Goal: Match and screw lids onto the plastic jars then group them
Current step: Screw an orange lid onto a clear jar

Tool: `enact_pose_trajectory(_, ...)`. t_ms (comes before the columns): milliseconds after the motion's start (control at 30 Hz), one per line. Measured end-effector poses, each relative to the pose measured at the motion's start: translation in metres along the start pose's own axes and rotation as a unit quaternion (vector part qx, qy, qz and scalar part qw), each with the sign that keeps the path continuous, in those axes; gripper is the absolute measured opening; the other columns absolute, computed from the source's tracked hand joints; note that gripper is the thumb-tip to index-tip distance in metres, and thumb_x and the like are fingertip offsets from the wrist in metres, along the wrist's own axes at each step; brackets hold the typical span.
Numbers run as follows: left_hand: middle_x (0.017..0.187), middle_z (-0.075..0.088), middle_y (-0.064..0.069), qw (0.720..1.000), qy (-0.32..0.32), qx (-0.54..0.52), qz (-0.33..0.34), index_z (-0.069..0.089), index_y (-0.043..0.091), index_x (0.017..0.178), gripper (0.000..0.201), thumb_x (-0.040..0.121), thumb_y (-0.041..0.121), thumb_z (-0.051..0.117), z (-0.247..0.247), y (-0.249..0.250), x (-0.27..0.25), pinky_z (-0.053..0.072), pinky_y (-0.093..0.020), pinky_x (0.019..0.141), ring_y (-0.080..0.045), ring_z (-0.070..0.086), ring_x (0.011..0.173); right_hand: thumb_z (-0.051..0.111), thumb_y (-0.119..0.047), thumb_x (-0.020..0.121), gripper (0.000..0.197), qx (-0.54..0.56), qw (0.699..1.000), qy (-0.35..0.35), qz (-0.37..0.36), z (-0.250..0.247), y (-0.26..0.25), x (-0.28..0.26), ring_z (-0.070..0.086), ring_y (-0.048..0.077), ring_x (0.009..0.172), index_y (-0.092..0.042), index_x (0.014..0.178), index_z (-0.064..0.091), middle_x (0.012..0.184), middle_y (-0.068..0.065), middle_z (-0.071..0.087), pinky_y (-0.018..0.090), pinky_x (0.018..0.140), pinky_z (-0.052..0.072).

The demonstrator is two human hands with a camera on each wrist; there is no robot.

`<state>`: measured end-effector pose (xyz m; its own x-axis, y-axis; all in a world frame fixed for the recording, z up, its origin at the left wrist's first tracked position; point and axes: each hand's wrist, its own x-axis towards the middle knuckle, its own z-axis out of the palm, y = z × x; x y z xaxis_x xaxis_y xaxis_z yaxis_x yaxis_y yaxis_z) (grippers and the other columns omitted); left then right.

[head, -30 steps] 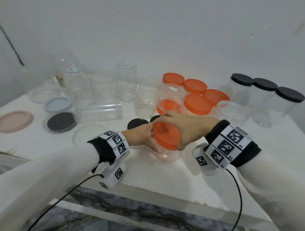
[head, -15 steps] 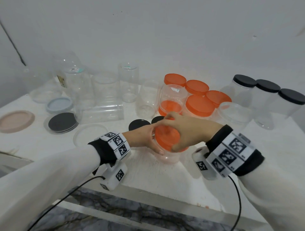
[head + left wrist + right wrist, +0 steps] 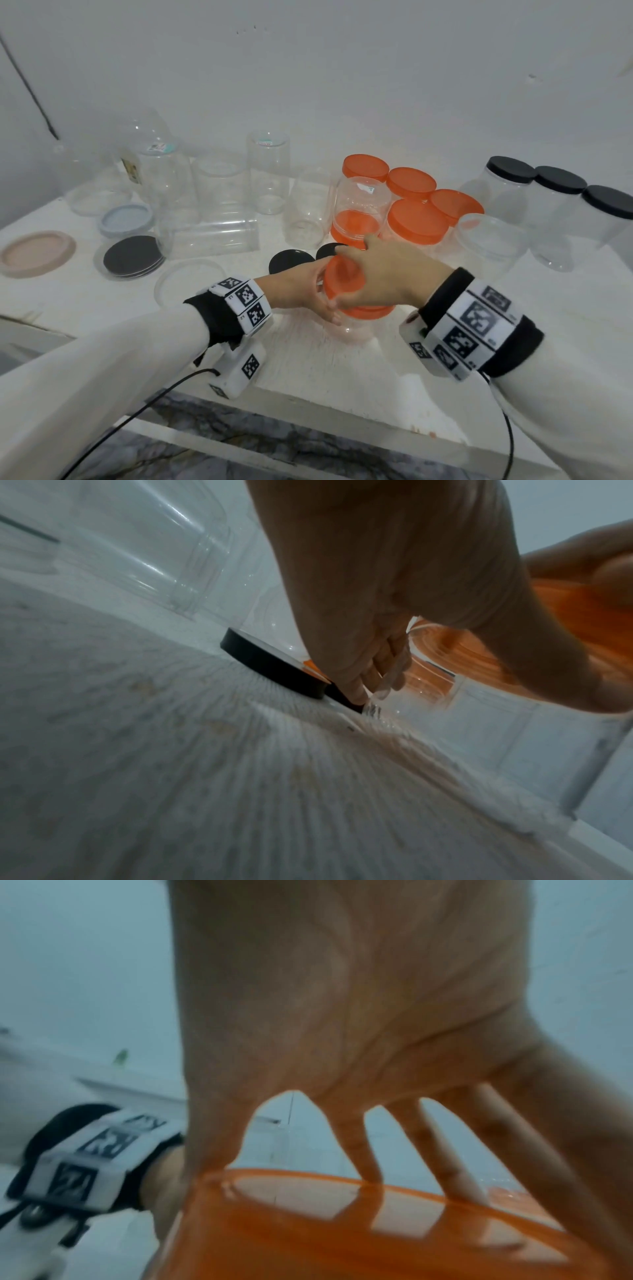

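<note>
A small clear jar (image 3: 349,329) stands on the white table near its front edge, under an orange lid (image 3: 342,281). My right hand (image 3: 380,274) covers the lid from above, fingers spread and curled over its rim (image 3: 394,1218). My left hand (image 3: 301,291) grips the jar's side (image 3: 411,696) below the lid, thumb in front and fingers behind. Much of the jar is hidden by both hands. Two loose black lids (image 3: 291,260) lie just behind my left hand (image 3: 359,615).
Several orange-lidded jars (image 3: 418,222) stand behind, with an upturned clear jar (image 3: 359,209) over an orange lid. Three black-lidded jars (image 3: 558,192) stand at the back right. Open clear jars (image 3: 219,185), a stack of dark lids (image 3: 132,257), a pink lid (image 3: 34,251) and a blue lid (image 3: 125,219) sit left.
My right hand has turned on the orange lid, its fingers sweeping farther round the far rim. The left hand keeps its hold on the jar, which stays in place.
</note>
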<state>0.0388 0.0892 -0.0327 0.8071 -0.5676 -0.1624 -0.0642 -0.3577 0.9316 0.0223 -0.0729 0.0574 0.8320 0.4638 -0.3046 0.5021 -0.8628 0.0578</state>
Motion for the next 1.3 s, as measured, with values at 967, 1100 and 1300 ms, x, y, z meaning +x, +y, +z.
enact_pose_trajectory(967, 0.117, 0.057, 0.016, 1.0, -0.015, -0.023, 0.008, 0.042, 0.036, 0.119, 0.078, 0.058, 0.014, 0.086, 0.003, 0.007, -0.005, 0.042, -0.013, 0.092, 0.006, 0.053, 0.111, 0.04, -0.08, 0.074, 0.093, -0.038, 0.999, 0.003, 0.02, -0.001, -0.005, -0.002, 0.044, 0.032, 0.122, -0.031, 0.148, 0.013, 0.144, 0.012, 0.03, 0.038, 0.087, 0.041)
enact_pose_trajectory(1100, 0.117, 0.055, 0.016, 1.0, -0.003, -0.026, 0.011, 0.044, 0.037, 0.117, 0.078, 0.062, -0.003, 0.082, 0.002, 0.004, -0.004, 0.04, -0.013, 0.097, 0.006, 0.052, 0.111, 0.071, -0.048, 0.073, 0.092, 0.034, 0.992, -0.1, -0.071, -0.011, 0.007, -0.002, 0.034, 0.028, 0.128, -0.054, 0.14, 0.009, 0.15, -0.004, 0.013, 0.045, 0.098, 0.043)
enact_pose_trajectory(1300, 0.115, 0.057, 0.014, 1.0, 0.003, -0.011, 0.01, 0.043, 0.028, 0.12, 0.076, 0.063, -0.004, 0.081, 0.001, 0.004, -0.003, 0.041, -0.011, 0.093, 0.003, 0.054, 0.109, 0.057, -0.069, 0.069, 0.087, -0.001, 1.0, 0.007, 0.007, -0.001, -0.004, 0.0, 0.046, 0.022, 0.09, -0.041, 0.143, 0.021, 0.12, 0.006, 0.039, 0.03, 0.068, 0.042)
